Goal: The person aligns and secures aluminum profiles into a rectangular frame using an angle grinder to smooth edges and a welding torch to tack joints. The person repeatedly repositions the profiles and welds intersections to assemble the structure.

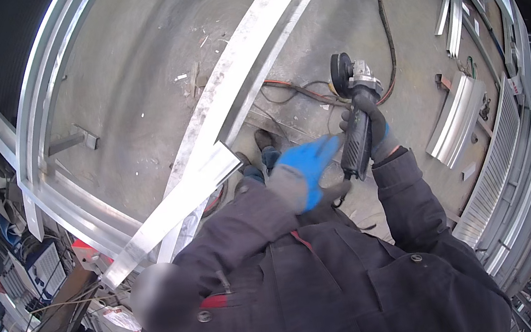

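Observation:
My right hand [379, 128], in a dark glove, is wrapped round the body of a black and silver angle grinder [360, 124]. The grinder stands nearly upright, its disc and guard [340, 74] at the far end and its cord leaving the near end. Just left of it is my left hand [304, 168] in a blue and grey glove, slightly blurred, with fingers stretched toward the tool; I see nothing in it. Left of that hand, a short bright metal profile [175, 208] lies across a long metal beam [229, 67] running away from me.
Curved-looking metal rails [38, 132] line the left side above the floor [125, 70]. A dark cable [383, 15] trails beyond the grinder. To the right are a short ribbed metal piece [456, 122] and stacked long profiles [528, 159]. Cluttered tools and boxes [42, 271] fill the lower left.

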Demonstrator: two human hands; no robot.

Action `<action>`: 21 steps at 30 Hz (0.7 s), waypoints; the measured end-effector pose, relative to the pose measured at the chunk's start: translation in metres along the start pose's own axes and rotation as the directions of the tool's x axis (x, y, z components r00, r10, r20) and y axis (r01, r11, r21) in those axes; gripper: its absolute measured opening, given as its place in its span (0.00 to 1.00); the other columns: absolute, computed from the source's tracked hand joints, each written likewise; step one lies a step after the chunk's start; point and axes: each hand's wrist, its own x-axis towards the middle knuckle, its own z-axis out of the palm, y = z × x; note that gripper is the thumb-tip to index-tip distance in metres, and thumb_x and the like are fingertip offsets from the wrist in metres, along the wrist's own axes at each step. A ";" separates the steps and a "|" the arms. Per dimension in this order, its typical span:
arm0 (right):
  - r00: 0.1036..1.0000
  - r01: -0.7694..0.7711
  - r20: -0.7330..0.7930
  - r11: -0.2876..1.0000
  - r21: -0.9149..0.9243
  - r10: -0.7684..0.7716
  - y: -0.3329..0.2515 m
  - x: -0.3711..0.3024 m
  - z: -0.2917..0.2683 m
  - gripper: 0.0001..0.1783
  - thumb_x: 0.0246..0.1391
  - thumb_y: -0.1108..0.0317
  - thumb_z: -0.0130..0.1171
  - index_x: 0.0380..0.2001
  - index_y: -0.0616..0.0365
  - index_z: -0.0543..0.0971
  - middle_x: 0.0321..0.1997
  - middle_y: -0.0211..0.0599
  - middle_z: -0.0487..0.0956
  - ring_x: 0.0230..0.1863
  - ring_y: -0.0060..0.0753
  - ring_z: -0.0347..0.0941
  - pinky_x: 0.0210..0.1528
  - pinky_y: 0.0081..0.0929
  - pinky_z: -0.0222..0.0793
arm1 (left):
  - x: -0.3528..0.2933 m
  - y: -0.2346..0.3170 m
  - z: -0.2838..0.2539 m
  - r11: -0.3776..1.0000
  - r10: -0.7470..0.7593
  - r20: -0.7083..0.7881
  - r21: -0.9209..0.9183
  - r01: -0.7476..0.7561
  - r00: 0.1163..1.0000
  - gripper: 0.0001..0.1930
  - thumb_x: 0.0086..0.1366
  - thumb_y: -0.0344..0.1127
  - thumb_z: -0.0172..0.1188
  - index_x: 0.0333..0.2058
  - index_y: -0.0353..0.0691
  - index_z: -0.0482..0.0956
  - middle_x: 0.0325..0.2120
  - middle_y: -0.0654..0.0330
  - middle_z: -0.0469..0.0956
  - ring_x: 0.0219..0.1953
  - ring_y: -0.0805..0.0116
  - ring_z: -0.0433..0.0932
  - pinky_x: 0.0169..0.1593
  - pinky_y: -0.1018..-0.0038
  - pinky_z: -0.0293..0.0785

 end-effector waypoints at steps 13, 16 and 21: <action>0.989 0.101 0.066 0.921 0.377 -0.135 0.132 -0.055 -0.031 0.22 0.71 0.44 0.69 0.49 0.52 0.83 0.42 0.36 0.88 0.42 0.43 0.88 0.47 0.48 0.87 | -0.083 -0.010 0.093 0.892 0.175 0.199 0.382 -0.241 0.964 0.38 0.69 0.49 0.70 0.74 0.42 0.72 0.66 0.41 0.76 0.54 0.45 0.86 0.60 0.50 0.81; 0.984 0.075 0.110 0.882 0.465 -0.142 0.151 -0.069 -0.034 0.24 0.71 0.43 0.70 0.51 0.52 0.82 0.41 0.35 0.87 0.41 0.41 0.87 0.46 0.47 0.86 | -0.099 -0.003 0.094 0.956 0.135 0.168 0.236 -0.173 0.977 0.42 0.68 0.48 0.72 0.76 0.38 0.69 0.67 0.40 0.77 0.56 0.44 0.85 0.59 0.52 0.83; 0.961 0.181 0.114 0.883 0.433 -0.252 0.161 -0.090 -0.046 0.32 0.73 0.42 0.67 0.61 0.61 0.81 0.47 0.40 0.89 0.47 0.45 0.89 0.53 0.49 0.89 | -0.103 0.007 0.098 0.671 -0.442 0.292 -0.520 0.528 0.848 0.42 0.74 0.47 0.73 0.76 0.29 0.67 0.61 0.49 0.81 0.57 0.58 0.85 0.58 0.63 0.82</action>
